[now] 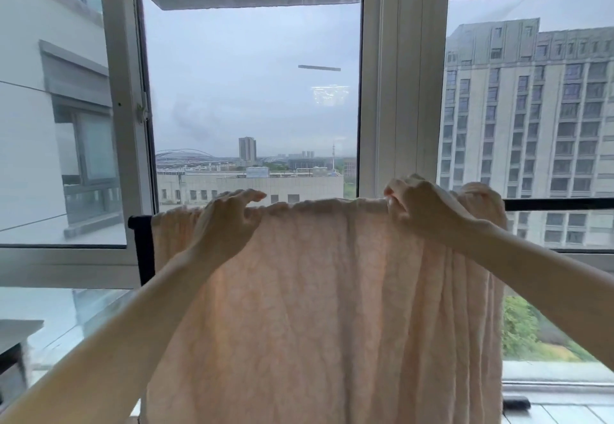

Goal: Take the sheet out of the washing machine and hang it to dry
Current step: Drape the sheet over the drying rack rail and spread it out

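A pale pink, textured sheet (319, 307) hangs draped over a black horizontal drying rail (558, 205) in front of the window. It falls in long folds, bunched thickest at its right edge. My left hand (229, 220) rests on the sheet's top fold near the left end, fingers curled over the rail. My right hand (422, 204) pinches the top fold further right, beside the bunched part. Both arms reach up from the lower corners. The rail is covered between my hands.
The rail's black left post (143, 247) stands just left of the sheet. Behind it are large windows with white frames (398, 91), and buildings outside. A dark piece of furniture (13, 350) sits at the lower left, and a small dark object (516, 402) lies on the sill.
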{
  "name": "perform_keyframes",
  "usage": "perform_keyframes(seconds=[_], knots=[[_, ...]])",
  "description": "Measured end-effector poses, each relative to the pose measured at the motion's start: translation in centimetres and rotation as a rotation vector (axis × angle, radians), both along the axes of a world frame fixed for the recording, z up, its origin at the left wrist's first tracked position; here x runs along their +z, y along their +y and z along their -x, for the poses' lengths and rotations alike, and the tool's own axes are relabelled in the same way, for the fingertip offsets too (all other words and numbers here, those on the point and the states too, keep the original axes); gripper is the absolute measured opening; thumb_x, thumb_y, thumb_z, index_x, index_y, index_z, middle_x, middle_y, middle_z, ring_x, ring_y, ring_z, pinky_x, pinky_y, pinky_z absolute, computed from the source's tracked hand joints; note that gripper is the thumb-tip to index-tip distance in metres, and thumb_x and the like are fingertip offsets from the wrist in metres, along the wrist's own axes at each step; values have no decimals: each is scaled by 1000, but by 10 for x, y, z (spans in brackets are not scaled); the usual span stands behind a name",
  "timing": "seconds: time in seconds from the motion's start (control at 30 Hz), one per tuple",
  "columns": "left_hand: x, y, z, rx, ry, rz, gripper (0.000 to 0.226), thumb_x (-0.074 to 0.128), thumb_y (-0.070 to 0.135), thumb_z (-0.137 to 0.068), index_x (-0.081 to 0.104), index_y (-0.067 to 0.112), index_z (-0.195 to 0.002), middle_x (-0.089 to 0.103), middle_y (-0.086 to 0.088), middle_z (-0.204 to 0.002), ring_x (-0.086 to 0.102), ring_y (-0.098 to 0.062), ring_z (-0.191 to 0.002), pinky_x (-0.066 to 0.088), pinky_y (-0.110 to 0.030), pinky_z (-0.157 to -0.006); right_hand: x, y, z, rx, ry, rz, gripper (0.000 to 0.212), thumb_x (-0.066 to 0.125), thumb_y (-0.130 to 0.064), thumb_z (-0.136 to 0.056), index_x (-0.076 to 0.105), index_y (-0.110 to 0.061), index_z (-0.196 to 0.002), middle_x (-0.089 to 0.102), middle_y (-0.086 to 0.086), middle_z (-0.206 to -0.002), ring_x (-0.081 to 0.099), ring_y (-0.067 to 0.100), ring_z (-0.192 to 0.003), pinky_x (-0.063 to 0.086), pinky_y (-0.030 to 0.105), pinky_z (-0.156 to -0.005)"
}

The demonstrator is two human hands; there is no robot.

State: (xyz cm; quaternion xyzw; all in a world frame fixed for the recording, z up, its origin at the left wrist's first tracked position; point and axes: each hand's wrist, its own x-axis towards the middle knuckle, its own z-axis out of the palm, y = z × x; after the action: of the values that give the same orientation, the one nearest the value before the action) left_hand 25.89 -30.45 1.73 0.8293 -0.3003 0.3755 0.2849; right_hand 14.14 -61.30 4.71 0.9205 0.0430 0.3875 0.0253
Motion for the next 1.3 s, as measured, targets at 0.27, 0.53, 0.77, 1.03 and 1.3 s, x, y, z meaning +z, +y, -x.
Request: perform_keyframes(seconds=[0.27, 0.53, 0.77, 1.03, 1.3], knots=[[0, -67, 15, -151, -104, 12, 13, 65, 30, -90, 68, 18, -93, 67, 4, -93, 62, -14, -82, 49, -30, -71, -13, 31, -23, 96, -80, 56, 16, 50, -23, -97, 58, -10, -94, 64, 5, -87, 61, 21, -77, 53, 36, -70], [3, -49, 4, -98, -155, -36, 9, 61, 19, -92, 60, 11, -86, 58, 2, -89, 60, -21, -74, 51, -36, -63, -12, -15, 3, -46, 16, 55, 14, 57, -29, -92, 53, -19, -100, 64, 1, -88, 60, 20, -75, 44, 32, -68], [0, -31, -3, -67, -223, -33, 11, 56, 16, -95, 60, 7, -91, 62, -5, -90, 60, -24, -80, 51, -40, -75, -14, -28, 13, 12, -10, 24, 22, 44, -23, -98, 61, -23, -112, 68, 0, -99, 64, 19, -90, 51, 42, -82], [-4, 13, -24, 79, -134, 92, 10, 58, 15, -93, 61, 5, -94, 64, -9, -92, 60, -26, -83, 50, -40, -75, -9, -31, 5, -193, -127, -206, 20, 41, -15, -96, 60, -10, -93, 63, 5, -65, 60, 23, -57, 54, 41, -58], [-1, 10, -17, 74, -100, 48, 12, 59, 5, -88, 63, 8, -99, 66, -7, -104, 60, -26, -98, 48, -42, -90, -6, -30, 11, -149, -30, -158, 17, 45, -21, -96, 60, -15, -92, 64, 0, -70, 62, 15, -60, 55, 38, -62]])
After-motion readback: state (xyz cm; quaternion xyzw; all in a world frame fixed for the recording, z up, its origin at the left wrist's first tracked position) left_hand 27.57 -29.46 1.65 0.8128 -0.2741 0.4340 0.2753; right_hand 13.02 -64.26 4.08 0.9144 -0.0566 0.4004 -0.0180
